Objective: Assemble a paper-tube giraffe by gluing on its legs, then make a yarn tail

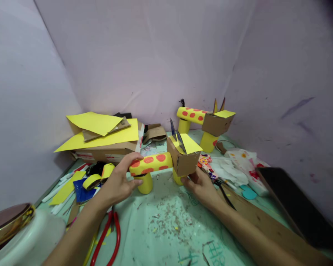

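Note:
In the middle of the table stands a cardboard giraffe (155, 163), its yellow tube body marked with orange-red spots. A brown box head (187, 162) with a yellow paper top and two pointed dark ears sits at its right end. Yellow rolls serve as its legs, the rear one (145, 183) in full view. My left hand (124, 180) grips the body's left end between fingers and thumb. Below the head, my right hand (201, 183) closes around the front leg (178, 178), partly hiding it.
A similar spotted giraffe (194, 115) stands behind. Yellow sheets (100, 123) and cardboard pile at back left. Red-handled scissors (117, 236) and a white jar (41, 236) lie near left. At right are a dark phone-like slab (291, 203), a cardboard strip (255, 216) and plastic wrappings (244, 162).

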{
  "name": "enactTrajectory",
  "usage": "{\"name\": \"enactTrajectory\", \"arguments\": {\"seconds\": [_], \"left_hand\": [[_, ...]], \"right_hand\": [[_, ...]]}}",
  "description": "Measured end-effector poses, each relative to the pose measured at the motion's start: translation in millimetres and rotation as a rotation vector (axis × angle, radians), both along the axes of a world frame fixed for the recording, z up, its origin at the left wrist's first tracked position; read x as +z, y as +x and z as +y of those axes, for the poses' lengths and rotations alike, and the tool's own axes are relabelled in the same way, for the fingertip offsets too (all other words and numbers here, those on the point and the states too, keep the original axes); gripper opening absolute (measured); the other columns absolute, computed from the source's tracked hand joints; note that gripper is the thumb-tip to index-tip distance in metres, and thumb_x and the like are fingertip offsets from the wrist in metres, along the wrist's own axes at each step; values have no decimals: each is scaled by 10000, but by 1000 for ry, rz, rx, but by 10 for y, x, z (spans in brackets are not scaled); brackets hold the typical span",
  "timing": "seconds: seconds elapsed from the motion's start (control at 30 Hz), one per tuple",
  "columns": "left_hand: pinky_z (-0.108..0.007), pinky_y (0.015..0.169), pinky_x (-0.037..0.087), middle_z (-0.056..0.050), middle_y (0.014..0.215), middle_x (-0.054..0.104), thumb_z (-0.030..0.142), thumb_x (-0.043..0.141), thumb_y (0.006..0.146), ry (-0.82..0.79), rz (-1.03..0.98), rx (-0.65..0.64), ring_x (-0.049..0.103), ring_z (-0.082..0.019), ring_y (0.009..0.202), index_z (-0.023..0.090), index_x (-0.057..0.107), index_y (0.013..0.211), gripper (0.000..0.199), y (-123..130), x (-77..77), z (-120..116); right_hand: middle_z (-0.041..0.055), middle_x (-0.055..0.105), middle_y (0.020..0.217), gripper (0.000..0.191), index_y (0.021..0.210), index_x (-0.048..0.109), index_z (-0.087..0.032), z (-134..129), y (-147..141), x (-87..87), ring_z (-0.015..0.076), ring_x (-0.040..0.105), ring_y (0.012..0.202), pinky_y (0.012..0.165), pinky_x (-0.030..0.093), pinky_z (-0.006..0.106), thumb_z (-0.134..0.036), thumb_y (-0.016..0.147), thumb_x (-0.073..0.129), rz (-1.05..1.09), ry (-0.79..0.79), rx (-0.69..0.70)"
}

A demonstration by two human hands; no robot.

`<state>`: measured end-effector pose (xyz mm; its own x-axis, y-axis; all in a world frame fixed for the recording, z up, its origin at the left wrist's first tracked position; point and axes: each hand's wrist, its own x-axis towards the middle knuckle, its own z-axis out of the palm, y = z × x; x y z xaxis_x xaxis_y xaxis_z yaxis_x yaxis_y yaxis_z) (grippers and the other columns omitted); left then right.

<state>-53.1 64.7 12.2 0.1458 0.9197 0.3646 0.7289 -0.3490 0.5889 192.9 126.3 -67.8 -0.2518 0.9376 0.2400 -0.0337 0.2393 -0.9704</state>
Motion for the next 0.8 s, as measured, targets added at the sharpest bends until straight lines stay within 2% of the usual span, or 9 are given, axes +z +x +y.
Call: {"name": "enactTrajectory", "arguments": {"seconds": [0.2, 0.57, 0.7, 0.8], "left_hand": [[-384, 996, 366, -85, 1249, 506, 171, 609, 697, 3, -32, 3, 483, -246, 1152, 220, 465, 1142, 470, 1, -40, 13], [-380, 969, 394, -68, 1194, 537, 197, 620, 711, -28, -1, 39, 515, -244, 1096, 227, 467, 1132, 449, 6, -5, -10], [-379, 987, 375, -73, 1233, 509, 201, 616, 716, -25, -4, 15, 487, -247, 1134, 229, 448, 1147, 464, 10, 6, -10], [-409, 963, 395, -83, 1245, 496, 238, 624, 713, -83, -35, 59, 505, -262, 1110, 232, 408, 1188, 521, 14, 3, -2]], "right_hand": [[85, 641, 1034, 338, 957, 551, -189, -2, -7, -16, 242, 577, 954, 859, 442, 381, -250, 640, 652, 12, 6, -22], [79, 635, 998, 359, 1002, 540, -195, 25, 10, -90, 234, 581, 914, 824, 451, 360, -272, 673, 662, 11, 20, 8], [80, 636, 1005, 369, 1003, 549, -194, 8, -4, -49, 237, 576, 928, 826, 447, 359, -281, 661, 658, 6, 13, -18], [92, 634, 1025, 376, 1013, 550, -185, -16, -17, -5, 241, 573, 941, 839, 446, 365, -290, 667, 654, 14, 16, -9]]}}
